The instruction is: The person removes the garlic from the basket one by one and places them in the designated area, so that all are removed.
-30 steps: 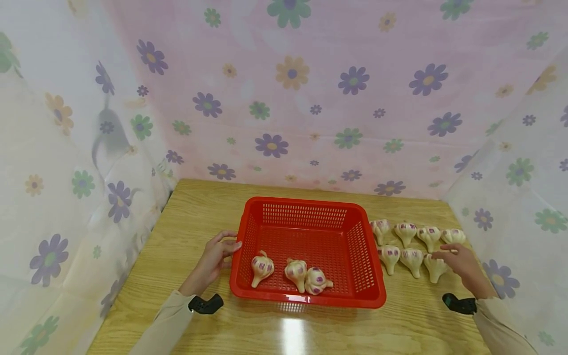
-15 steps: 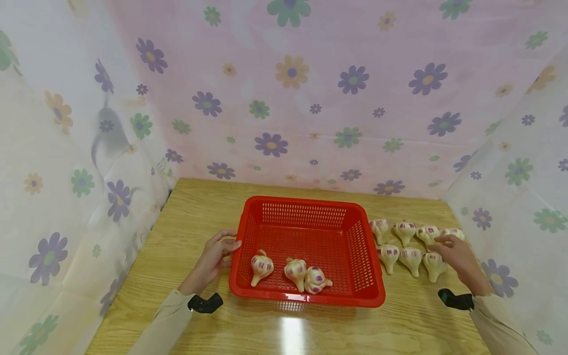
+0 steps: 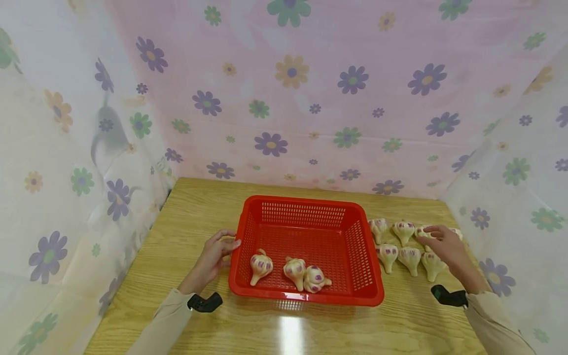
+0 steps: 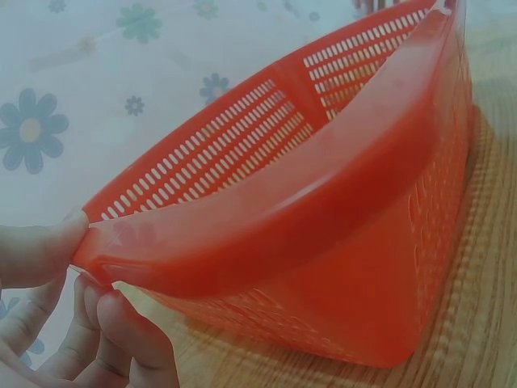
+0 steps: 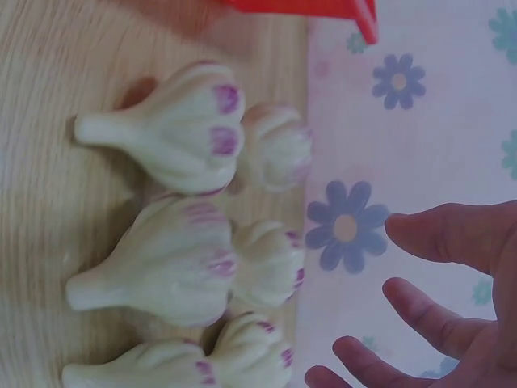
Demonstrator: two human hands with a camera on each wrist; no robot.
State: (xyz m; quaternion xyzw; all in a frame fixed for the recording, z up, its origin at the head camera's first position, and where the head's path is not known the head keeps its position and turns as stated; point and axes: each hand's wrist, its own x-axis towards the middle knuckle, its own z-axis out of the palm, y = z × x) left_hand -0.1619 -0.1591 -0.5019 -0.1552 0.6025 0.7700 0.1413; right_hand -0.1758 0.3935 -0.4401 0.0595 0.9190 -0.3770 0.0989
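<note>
My left hand (image 3: 216, 256) pinches the left rim of a red plastic basket (image 3: 306, 297); in the left wrist view the thumb lies on top of the rim (image 4: 275, 226) and the fingers are underneath. Three cream garlic bulbs with purple marks lie along the basket's near side: one at left (image 3: 262, 265), two together, a middle bulb (image 3: 295, 270) and a right bulb (image 3: 315, 279). My right hand (image 3: 448, 246) hovers over the two rows of garlic right of the basket, fingers spread and holding nothing. It partly hides a back-row bulb (image 3: 421, 231) and the front-row end bulb (image 3: 432, 267).
More garlic stands in the rows, including a back-row bulb (image 3: 404, 229) and a front-row bulb (image 3: 387, 253) close to the basket's right wall. Flower-printed cloth (image 3: 310, 118) encloses the wooden table (image 3: 213, 197) at the back and both sides.
My right hand has moved left and away from me, from the right end of the garlic rows toward the middle of the back row. The left hand keeps its hold on the basket.
</note>
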